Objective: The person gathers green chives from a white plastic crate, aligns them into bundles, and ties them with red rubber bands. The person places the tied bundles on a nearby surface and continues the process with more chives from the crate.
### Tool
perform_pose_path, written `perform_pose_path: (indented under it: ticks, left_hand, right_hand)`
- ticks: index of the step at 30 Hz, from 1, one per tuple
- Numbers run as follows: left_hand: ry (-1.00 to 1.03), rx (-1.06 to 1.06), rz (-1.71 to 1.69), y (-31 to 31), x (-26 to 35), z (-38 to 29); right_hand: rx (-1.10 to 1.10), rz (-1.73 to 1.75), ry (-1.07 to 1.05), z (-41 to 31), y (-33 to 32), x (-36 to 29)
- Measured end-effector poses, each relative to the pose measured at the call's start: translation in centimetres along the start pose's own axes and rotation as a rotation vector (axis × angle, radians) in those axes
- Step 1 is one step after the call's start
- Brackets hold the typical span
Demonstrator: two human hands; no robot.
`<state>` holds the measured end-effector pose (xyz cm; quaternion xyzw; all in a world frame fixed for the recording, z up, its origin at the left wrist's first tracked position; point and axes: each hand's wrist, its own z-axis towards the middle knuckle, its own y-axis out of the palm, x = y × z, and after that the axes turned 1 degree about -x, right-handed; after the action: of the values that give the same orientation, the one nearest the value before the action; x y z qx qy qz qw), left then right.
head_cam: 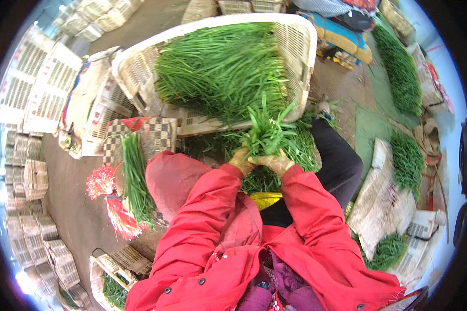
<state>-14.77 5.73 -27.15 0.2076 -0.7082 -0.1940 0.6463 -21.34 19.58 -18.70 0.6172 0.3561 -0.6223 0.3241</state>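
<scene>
My left hand (243,158) and my right hand (273,161), both in yellowish gloves, are closed together around the lower part of a bunch of green leafy stalks (266,130). The leaves fan out above my hands, in front of the near rim of a large white plastic crate (295,58). Neatly laid long green leaves, resembling garlic chives (222,70), fill much of that crate. Loose green leaves (303,145) lie below and beside my hands, between my knees. On a checkered pad (161,134) at the left rests a smaller bundle of green stalks (136,175).
Red and white ties (103,180) hang beside the pad. Stacked white crates (35,85) line the left side. At the lower left stands a crate with greens (113,287). A pale sack (385,198) and more piles of greens (399,70) lie at the right.
</scene>
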Motion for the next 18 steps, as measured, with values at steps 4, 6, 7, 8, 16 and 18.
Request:
perform_pose_path:
  ticks: [4, 6, 7, 8, 16, 18]
  left_hand:
    - [0.021, -0.127, 0.556, 1.5, 1.6, -1.0]
    - [-0.048, -0.132, 1.093, 3.7, 4.4, -1.7]
    - [-0.040, -0.107, 1.284, 5.1, 6.0, -2.3]
    - [-0.129, -0.085, 1.409, 6.5, 7.6, -3.0]
    - [-0.028, -0.031, 1.389, 9.0, 18.3, -10.5]
    - [-0.042, 0.092, 0.823, 9.1, 18.7, -12.7]
  right_hand:
    - [0.164, 0.227, 0.135, 0.1, 0.5, 0.5]
    - [0.259, 0.229, 0.021, 0.7, 0.5, 0.3]
    - [0.312, 0.575, 0.146, 1.2, 0.4, 0.0]
    - [0.502, 1.192, 0.239, 1.4, 0.2, -0.2]
    - [0.413, 1.741, 0.207, 0.6, -2.1, -2.2]
    - [0.552, 0.786, 0.205, -0.2, -1.8, -2.0]
